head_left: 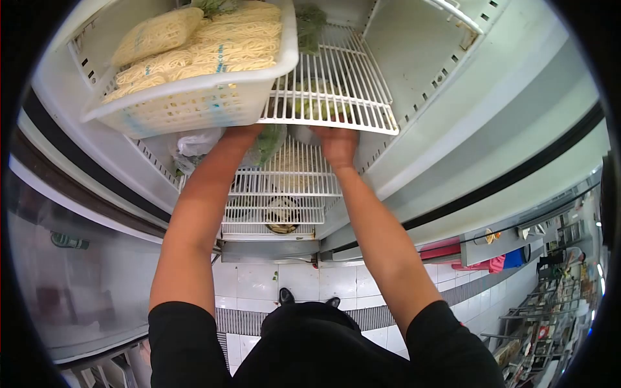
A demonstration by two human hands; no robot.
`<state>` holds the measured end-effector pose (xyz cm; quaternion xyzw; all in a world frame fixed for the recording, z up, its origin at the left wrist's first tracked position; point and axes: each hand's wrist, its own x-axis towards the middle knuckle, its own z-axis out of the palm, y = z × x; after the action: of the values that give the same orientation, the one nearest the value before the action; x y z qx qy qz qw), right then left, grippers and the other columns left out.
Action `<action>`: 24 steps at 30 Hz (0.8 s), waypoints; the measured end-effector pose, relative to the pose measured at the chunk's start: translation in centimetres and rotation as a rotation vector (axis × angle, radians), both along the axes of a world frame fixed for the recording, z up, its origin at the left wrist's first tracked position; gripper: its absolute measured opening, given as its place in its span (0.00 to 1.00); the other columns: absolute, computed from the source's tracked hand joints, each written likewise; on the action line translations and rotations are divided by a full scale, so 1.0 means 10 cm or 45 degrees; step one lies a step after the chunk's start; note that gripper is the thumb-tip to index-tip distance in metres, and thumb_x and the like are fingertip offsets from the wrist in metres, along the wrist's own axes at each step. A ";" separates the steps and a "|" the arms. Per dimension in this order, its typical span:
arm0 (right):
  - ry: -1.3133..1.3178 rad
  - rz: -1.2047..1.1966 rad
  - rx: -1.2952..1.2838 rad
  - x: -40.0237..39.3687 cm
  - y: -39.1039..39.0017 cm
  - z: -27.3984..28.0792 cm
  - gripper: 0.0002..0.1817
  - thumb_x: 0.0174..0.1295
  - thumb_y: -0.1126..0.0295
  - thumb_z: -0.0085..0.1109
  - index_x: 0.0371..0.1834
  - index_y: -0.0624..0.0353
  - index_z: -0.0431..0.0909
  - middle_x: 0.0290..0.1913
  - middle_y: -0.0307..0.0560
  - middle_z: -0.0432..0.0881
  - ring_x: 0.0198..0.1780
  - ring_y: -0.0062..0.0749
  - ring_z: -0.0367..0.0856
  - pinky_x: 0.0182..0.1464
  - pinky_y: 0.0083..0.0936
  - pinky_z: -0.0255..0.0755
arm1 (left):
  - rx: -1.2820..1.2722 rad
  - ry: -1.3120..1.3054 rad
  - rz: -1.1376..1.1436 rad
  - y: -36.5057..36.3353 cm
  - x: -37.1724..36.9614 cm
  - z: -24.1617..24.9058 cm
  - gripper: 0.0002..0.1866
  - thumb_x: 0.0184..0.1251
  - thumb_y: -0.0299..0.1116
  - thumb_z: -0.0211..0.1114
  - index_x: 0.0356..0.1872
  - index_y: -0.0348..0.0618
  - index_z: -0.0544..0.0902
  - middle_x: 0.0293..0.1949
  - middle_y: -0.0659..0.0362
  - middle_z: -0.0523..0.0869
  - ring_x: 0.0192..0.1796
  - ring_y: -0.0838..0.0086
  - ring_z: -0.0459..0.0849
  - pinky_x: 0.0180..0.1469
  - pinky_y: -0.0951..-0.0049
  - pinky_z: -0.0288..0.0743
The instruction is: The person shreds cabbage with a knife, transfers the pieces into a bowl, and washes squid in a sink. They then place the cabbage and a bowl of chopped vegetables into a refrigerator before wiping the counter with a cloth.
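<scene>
the black sleeves (259, 349) sit closest to the lens, both bare forearms stretching forward into an open fridge (453, 97). the left hand (242, 132) disappears under the upper wire shelf (336, 90), its fingers hidden, so i cannot tell whether it grips anything; it lies against a green leafy bundle (268, 142) and beside a crumpled clear bag (194, 143). the right hand (337, 143) reaches in knuckles-up under the same shelf edge, fingers out of sight, grip unclear. both hands go in low, probably because the shelf above leaves little room. on that upper shelf a white plastic basket (194, 103) overhangs the front edge, packed with bagged yellow noodles (200, 42), more greens (310, 26) behind it. a lower wire rack (278, 194) sits beneath, with a round container (282, 216) below it.
</scene>
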<state>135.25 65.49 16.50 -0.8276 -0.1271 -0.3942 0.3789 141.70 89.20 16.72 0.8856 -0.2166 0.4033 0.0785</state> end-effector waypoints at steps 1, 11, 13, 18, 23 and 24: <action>0.159 -0.122 -0.002 -0.31 0.05 0.23 0.16 0.54 0.65 0.72 0.39 0.59 0.78 0.48 0.55 0.80 0.49 0.49 0.80 0.53 0.42 0.74 | 0.023 -0.005 -0.005 0.00 -0.02 0.01 0.19 0.72 0.40 0.51 0.57 0.42 0.79 0.58 0.45 0.79 0.60 0.50 0.78 0.63 0.49 0.70; 0.597 0.193 0.241 -2.08 -0.12 0.50 0.22 0.37 0.70 0.81 0.31 0.59 0.74 0.71 0.68 0.65 0.63 0.61 0.74 0.57 0.36 0.74 | 0.082 0.073 -0.014 -0.15 -0.16 0.10 0.18 0.73 0.40 0.50 0.55 0.43 0.80 0.56 0.45 0.81 0.58 0.50 0.79 0.62 0.49 0.71; 0.543 0.262 0.002 -2.43 -0.29 0.79 0.23 0.35 0.71 0.82 0.31 0.58 0.75 0.71 0.68 0.64 0.65 0.58 0.74 0.58 0.36 0.74 | -0.222 0.436 -0.106 -0.17 -0.23 0.21 0.16 0.72 0.37 0.51 0.52 0.43 0.81 0.52 0.44 0.83 0.55 0.48 0.81 0.60 0.50 0.73; 0.630 0.445 0.020 -3.00 -0.69 1.39 0.25 0.33 0.72 0.84 0.31 0.56 0.75 0.72 0.65 0.65 0.68 0.49 0.73 0.62 0.32 0.72 | -0.079 0.157 -0.054 -0.17 0.01 -0.10 0.17 0.73 0.37 0.50 0.53 0.42 0.81 0.53 0.42 0.83 0.56 0.48 0.80 0.60 0.48 0.72; 0.533 0.499 0.138 -3.30 -0.77 2.12 0.25 0.33 0.73 0.85 0.32 0.56 0.75 0.72 0.62 0.65 0.68 0.46 0.72 0.62 0.31 0.71 | -0.249 0.401 -0.146 -0.26 -0.07 0.08 0.19 0.72 0.39 0.51 0.56 0.42 0.79 0.56 0.42 0.81 0.59 0.47 0.79 0.63 0.48 0.71; 0.521 0.481 0.150 -3.28 -0.77 2.23 0.25 0.34 0.75 0.84 0.32 0.56 0.74 0.71 0.61 0.66 0.66 0.43 0.74 0.60 0.30 0.73 | -0.263 0.448 -0.138 -0.28 -0.13 0.14 0.19 0.72 0.38 0.51 0.57 0.42 0.78 0.57 0.42 0.80 0.59 0.47 0.78 0.63 0.48 0.71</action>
<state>102.40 57.80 38.78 -0.8281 -0.1767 -0.1480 0.5110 140.40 86.43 18.16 0.9166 -0.2045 0.2577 0.2272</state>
